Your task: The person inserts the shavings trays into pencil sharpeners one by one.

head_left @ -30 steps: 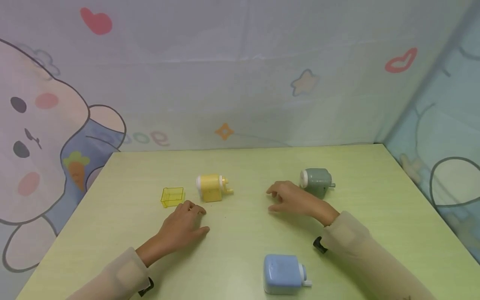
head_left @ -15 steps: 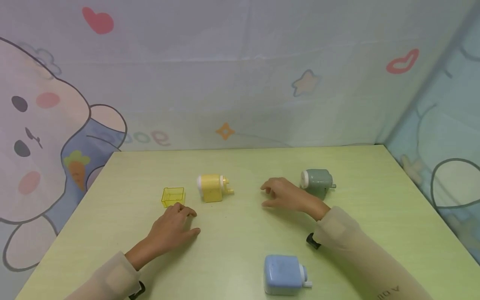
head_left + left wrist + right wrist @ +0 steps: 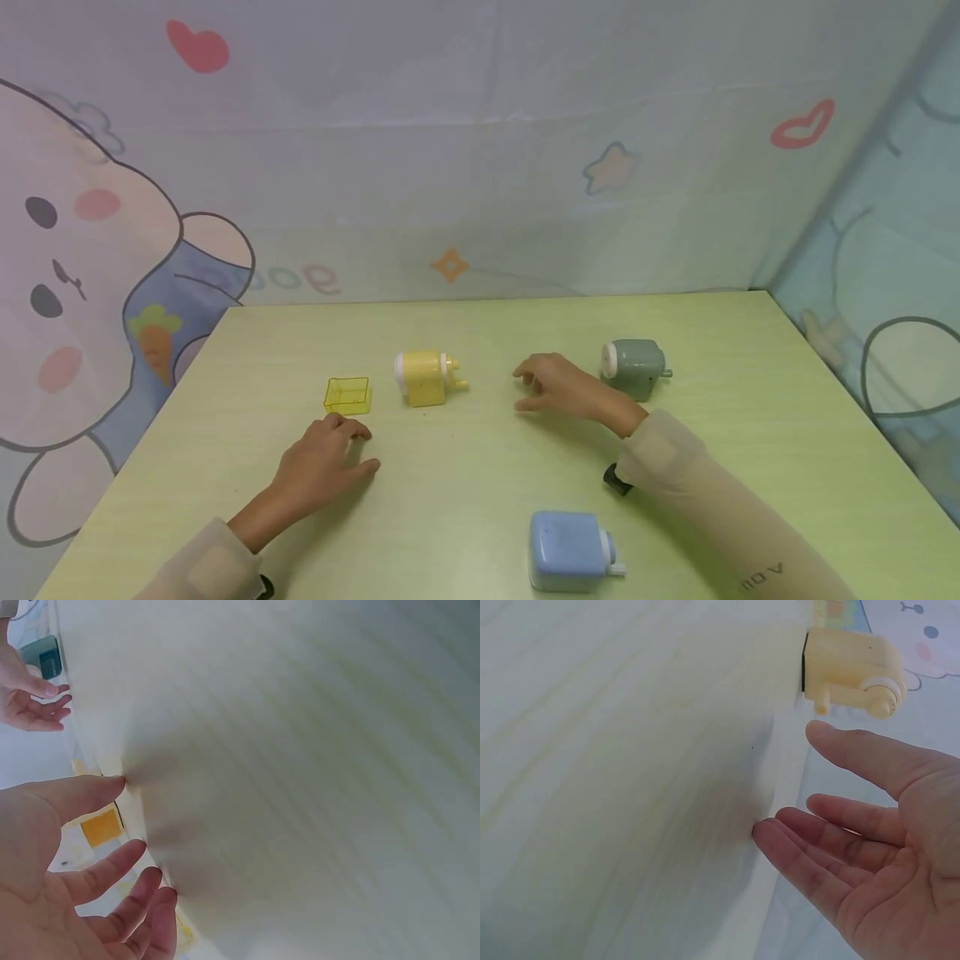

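My left hand (image 3: 318,467) rests its fingertips on the table, holding nothing, just in front of a clear yellow shavings tray (image 3: 348,397). To the right of that tray stands a yellow crank pencil sharpener (image 3: 422,377), its handle pointing right. My right hand (image 3: 562,387), also holding nothing, lies between this sharpener and a dark green pencil sharpener (image 3: 636,367), which its wrist partly overlaps in the head view. In the right wrist view the yellow sharpener (image 3: 851,667) appears beyond the thumb, and the fingers are loosely bent. A blue pencil sharpener (image 3: 567,550) stands near the front.
The pale wooden table (image 3: 465,492) has its back edge against a printed curtain (image 3: 420,167) with a cartoon rabbit. Another curtain hangs along the right side. Both sleeves have a black strap at the cuff.
My left hand has drawn left and slightly toward me, away from the yellow sharpener. My right hand has shifted left, away from the green sharpener. Sharpeners and tray stay put.
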Motion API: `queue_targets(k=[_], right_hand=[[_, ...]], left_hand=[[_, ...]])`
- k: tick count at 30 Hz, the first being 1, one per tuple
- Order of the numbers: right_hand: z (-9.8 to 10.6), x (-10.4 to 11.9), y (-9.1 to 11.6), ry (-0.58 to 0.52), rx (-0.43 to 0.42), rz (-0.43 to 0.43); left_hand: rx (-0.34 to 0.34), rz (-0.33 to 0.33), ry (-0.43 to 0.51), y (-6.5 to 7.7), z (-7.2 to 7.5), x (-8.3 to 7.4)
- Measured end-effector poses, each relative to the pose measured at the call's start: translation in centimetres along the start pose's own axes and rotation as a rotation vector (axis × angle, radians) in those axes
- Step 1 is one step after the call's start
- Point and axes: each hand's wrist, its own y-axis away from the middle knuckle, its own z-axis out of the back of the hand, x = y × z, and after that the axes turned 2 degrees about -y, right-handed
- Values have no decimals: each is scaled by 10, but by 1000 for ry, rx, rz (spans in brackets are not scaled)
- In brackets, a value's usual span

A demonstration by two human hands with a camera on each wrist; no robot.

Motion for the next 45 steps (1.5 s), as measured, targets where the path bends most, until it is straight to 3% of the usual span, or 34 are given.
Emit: queue_targets(k=[24,45], right_hand=[[-2,2,-13,-23,22,-32],[-5,5,-27,-21,18,-27]], left_hand=[[-33,74,7,1,10,24],[-41,116,27,-9,15,51]])
